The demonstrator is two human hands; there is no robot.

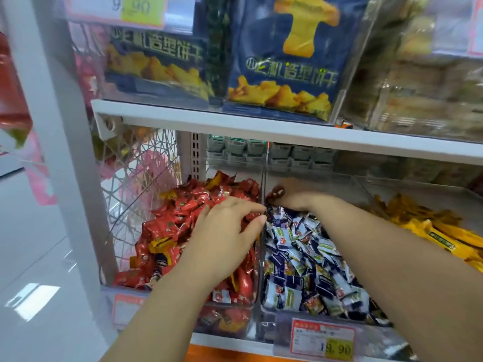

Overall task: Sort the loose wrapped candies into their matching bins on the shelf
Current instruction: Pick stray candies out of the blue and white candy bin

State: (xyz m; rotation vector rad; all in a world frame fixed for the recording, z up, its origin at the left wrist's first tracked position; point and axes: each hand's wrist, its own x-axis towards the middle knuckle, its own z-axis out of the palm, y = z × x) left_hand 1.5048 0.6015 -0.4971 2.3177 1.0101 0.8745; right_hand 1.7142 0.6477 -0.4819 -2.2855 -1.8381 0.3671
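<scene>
The right hand [295, 197] pinches 1 red candy [276, 193] at the back of the blue bin [269, 323], just right of the divider [262, 246]. The red bin [235, 333] lies directly left. The left hand [224, 231] rests there with fingers curled; I cannot tell if it holds anything.

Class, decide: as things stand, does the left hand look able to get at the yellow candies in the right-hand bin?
Probably not directly: the left hand is over the red candies, and the right forearm crosses between it and the yellow candies.
</scene>
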